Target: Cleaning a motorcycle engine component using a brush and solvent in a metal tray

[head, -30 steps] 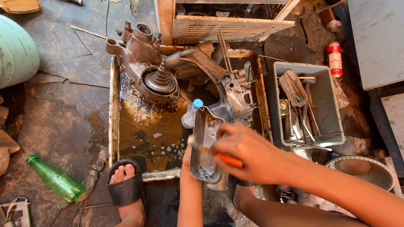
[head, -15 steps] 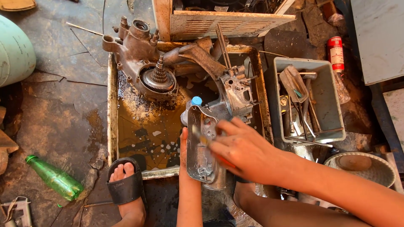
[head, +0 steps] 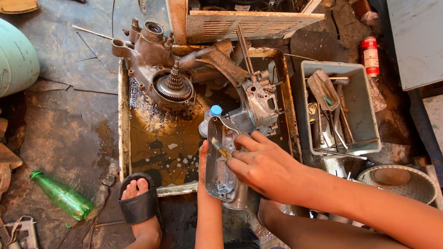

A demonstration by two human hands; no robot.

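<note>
The left hand [head: 203,154] props up a grey metal engine cover [head: 222,168] at the near edge of the wash tray [head: 123,138], fingers clamped behind it (only the thumb shows). The right hand [head: 263,166] is closed on a small brush [head: 222,151] pressed inside the cover, with the engine crankcase [head: 161,69] lying at the tray's far end.

I log one item: red cylindrical can [head: 369,56] with a white label, upper right of frame.
</note>
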